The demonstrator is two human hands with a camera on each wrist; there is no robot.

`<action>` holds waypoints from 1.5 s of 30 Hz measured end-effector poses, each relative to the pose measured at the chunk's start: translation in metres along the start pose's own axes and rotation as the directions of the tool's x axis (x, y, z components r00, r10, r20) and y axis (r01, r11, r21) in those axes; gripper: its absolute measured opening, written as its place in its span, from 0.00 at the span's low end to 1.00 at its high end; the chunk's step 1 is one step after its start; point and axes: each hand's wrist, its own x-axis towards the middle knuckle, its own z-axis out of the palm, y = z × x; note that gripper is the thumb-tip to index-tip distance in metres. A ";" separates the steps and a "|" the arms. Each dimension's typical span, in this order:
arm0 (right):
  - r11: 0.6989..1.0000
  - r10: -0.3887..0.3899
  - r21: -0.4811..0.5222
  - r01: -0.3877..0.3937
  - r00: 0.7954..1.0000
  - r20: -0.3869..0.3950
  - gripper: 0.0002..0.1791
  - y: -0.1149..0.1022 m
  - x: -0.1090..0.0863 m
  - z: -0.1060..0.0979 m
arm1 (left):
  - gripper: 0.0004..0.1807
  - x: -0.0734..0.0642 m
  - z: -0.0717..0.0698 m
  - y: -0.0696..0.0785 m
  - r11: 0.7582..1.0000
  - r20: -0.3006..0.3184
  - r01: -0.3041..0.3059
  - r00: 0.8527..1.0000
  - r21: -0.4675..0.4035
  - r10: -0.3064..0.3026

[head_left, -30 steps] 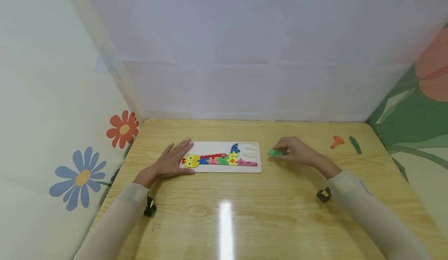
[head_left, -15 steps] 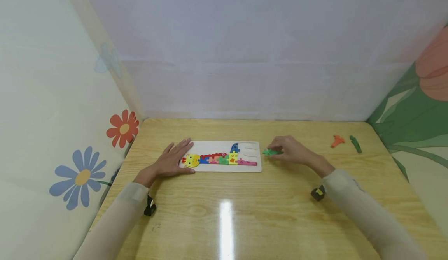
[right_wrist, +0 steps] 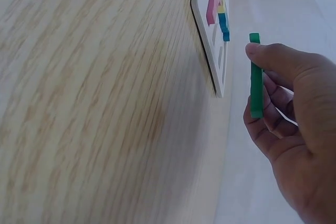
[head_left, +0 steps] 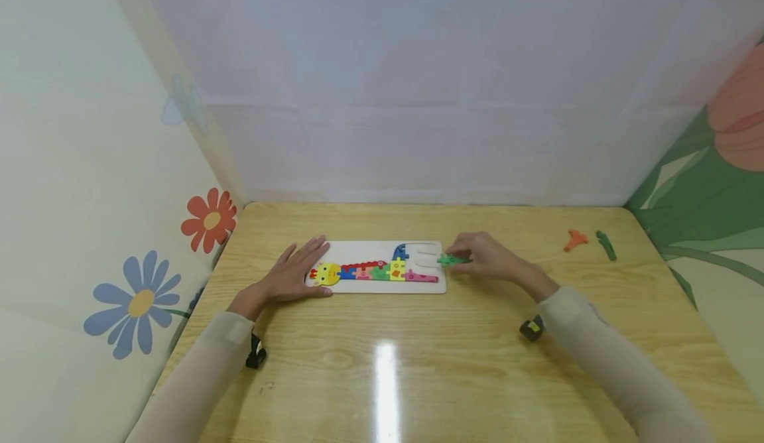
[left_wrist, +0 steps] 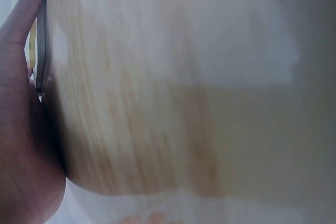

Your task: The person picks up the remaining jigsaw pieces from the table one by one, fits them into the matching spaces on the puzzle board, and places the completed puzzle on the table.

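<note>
A white puzzle board (head_left: 358, 288) lies on the table with a giraffe of coloured pieces partly laid in it; bare leg outlines show at its right end. My left hand (head_left: 295, 272) rests with straight fingers over the board's left end, beside the yellow giraffe head (head_left: 327, 274). Between thumb and fingers, my right hand (head_left: 492, 257) pinches a green puzzle piece (head_left: 449, 260) at the board's right edge. In the right wrist view the green piece (right_wrist: 256, 85) is held edge-on, apart from the board (right_wrist: 202, 11).
An orange puzzle piece (head_left: 575, 240) and a dark green puzzle piece (head_left: 606, 245) lie on the table at the far right. A white curtain wall (head_left: 418, 151) rises behind the table, and flower-printed sheets flank it on both sides.
My right hand has moved left with the green puzzle piece, from the bare table to the board's right edge. The left hand has stayed in place.
</note>
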 end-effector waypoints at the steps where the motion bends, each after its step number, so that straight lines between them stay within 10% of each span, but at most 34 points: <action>1: 1.000 -0.005 -0.001 0.005 1.000 0.001 0.18 -0.001 0.001 0.000 | 0.63 0.000 0.000 0.000 1.000 0.000 0.000 1.000 0.000 0.000; 45: 1.000 -0.004 0.023 0.004 0.999 0.037 0.21 -0.016 0.035 0.023 | 0.63 0.000 -0.001 0.002 1.000 0.000 0.005 1.000 -0.014 -0.005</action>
